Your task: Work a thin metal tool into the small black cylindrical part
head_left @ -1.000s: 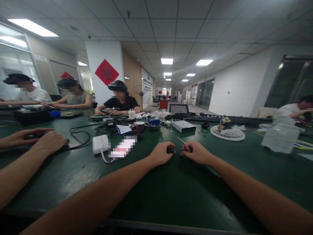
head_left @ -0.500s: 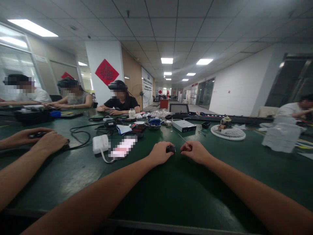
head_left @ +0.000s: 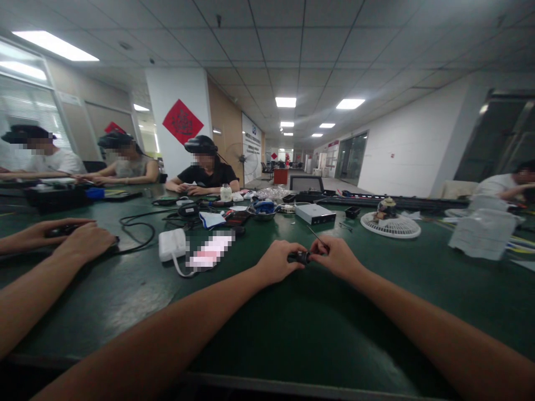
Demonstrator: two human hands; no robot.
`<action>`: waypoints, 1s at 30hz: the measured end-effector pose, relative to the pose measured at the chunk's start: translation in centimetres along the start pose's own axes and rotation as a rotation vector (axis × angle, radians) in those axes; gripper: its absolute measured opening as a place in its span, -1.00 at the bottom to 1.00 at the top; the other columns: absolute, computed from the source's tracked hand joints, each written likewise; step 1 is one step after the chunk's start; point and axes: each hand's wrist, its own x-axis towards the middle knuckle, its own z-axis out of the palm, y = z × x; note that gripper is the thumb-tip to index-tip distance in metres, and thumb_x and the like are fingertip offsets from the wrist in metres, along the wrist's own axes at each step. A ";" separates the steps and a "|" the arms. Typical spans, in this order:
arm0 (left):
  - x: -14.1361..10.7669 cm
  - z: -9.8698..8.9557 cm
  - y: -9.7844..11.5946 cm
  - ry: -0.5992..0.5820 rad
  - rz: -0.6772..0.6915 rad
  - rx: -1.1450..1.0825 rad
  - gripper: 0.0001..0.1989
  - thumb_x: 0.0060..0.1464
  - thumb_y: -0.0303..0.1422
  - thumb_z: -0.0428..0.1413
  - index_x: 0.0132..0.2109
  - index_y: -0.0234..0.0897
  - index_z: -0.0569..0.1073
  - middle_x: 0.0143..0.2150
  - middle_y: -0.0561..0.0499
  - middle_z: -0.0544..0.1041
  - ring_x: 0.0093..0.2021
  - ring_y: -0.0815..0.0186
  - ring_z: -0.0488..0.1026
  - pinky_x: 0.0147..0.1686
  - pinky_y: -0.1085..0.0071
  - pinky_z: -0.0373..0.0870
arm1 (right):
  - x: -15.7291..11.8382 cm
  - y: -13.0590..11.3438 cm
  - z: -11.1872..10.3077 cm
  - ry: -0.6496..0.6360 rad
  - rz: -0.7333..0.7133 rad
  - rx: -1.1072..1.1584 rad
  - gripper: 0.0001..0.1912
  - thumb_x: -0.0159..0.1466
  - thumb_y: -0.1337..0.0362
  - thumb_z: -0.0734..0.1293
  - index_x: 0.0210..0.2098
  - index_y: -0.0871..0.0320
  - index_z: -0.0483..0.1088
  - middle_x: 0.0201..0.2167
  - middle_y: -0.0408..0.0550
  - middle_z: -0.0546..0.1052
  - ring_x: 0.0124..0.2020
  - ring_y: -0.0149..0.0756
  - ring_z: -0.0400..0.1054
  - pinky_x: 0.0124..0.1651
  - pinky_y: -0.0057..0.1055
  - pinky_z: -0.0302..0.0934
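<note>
The left hand [head_left: 276,263] and right hand [head_left: 337,258] met above the green tabletop [head_left: 359,328], well in from its near edge, their fingertips [head_left: 313,251] pressed together and pinching a small black cylindrical handle [head_left: 299,257] from either end. A thin metal shaft [head_left: 316,238] angled up past the right hand. A silver box [head_left: 315,214] sat farther along the tabletop, while a white power adapter [head_left: 172,245] lay toward the left, near a co-worker's hand [head_left: 83,240] resting on a dark object [head_left: 62,230].

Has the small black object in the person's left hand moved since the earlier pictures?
Yes, the small black object has shifted right, toward the right hand, judged against the white power adapter.
</note>
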 end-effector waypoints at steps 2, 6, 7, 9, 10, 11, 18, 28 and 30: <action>-0.1 0.0 0.1 0.005 0.025 -0.001 -0.65 0.02 -0.29 0.33 0.00 -0.10 0.56 -0.06 0.05 0.63 -0.05 0.16 0.50 0.01 0.23 0.27 | 0.0 0.2 0.1 -0.014 0.013 0.012 -0.60 0.09 0.33 0.43 -0.54 0.09 0.05 -0.41 -0.15 0.52 -0.39 -0.33 0.38 -0.35 -0.43 0.14; -0.3 -0.2 0.5 0.026 0.083 -0.007 -0.68 0.03 -0.33 0.31 -0.03 -0.13 0.55 -0.09 0.06 0.63 -0.05 0.16 0.49 -0.01 0.24 0.25 | -0.2 0.1 0.4 -0.058 0.069 0.051 -0.63 0.09 0.27 0.44 -0.53 0.09 0.11 -0.47 -0.21 0.45 -0.45 -0.38 0.30 -0.38 -0.44 0.11; -0.3 -0.2 0.6 0.032 0.092 -0.007 -0.70 0.04 -0.35 0.30 -0.05 -0.15 0.55 -0.10 0.05 0.62 -0.06 0.17 0.49 -0.02 0.24 0.25 | -0.2 -0.1 0.5 -0.068 0.086 0.062 -0.65 0.09 0.26 0.44 -0.52 0.10 0.13 -0.48 -0.22 0.43 -0.46 -0.39 0.28 -0.39 -0.45 0.10; -0.4 -0.3 0.7 0.043 0.097 -0.011 -0.73 0.04 -0.38 0.28 -0.07 -0.17 0.53 -0.12 0.04 0.61 -0.07 0.17 0.49 -0.03 0.25 0.26 | -0.3 -0.4 0.6 -0.078 0.115 0.067 -0.69 0.10 0.25 0.44 -0.50 0.11 0.17 -0.51 -0.25 0.39 -0.48 -0.40 0.24 -0.41 -0.45 0.08; -0.4 -0.4 0.8 0.050 0.095 -0.017 -0.74 0.04 -0.39 0.27 -0.08 -0.18 0.53 -0.12 0.04 0.61 -0.07 0.17 0.49 -0.03 0.25 0.26 | -0.3 -0.6 0.6 -0.080 0.124 0.056 -0.70 0.10 0.24 0.43 -0.50 0.11 0.19 -0.53 -0.26 0.36 -0.49 -0.41 0.22 -0.42 -0.45 0.06; -0.4 -0.4 0.9 0.055 0.093 -0.024 -0.74 0.03 -0.39 0.27 -0.09 -0.20 0.52 -0.12 0.03 0.60 -0.07 0.18 0.49 -0.03 0.26 0.27 | -0.3 -0.8 0.6 -0.083 0.131 0.037 -0.70 0.11 0.24 0.43 -0.50 0.11 0.19 -0.55 -0.27 0.33 -0.50 -0.41 0.19 -0.44 -0.45 0.04; -0.2 0.3 0.7 0.102 -0.028 0.004 -0.77 -0.03 -0.46 0.20 -0.16 -0.22 0.47 -0.19 0.00 0.54 -0.17 0.22 0.49 -0.18 0.34 0.35 | -0.1 -1.2 0.1 -0.130 0.094 -0.226 -0.68 0.29 0.09 0.31 -0.49 0.12 0.26 -0.56 -0.20 0.35 -0.50 -0.37 0.21 -0.43 -0.41 -0.03; 0.0 0.7 -1.5 0.192 -0.343 0.045 -0.71 -0.12 -0.48 0.20 -0.17 -0.23 0.46 -0.17 -0.04 0.51 -0.20 0.22 0.46 -0.25 0.37 0.36 | 0.1 -0.8 -1.3 -0.179 0.096 -0.338 -0.78 0.34 0.17 0.25 -0.17 0.06 0.52 -0.47 -0.12 0.53 -0.47 -0.31 0.34 -0.41 -0.40 0.01; -0.1 0.6 -1.3 0.181 -0.262 0.023 -0.71 -0.13 -0.50 0.19 -0.17 -0.23 0.47 -0.18 -0.03 0.50 -0.20 0.23 0.46 -0.24 0.37 0.36 | 0.1 -1.0 -1.3 -0.179 0.072 -0.327 -0.77 0.33 0.16 0.26 -0.18 0.05 0.55 -0.45 -0.11 0.55 -0.46 -0.30 0.35 -0.40 -0.39 0.03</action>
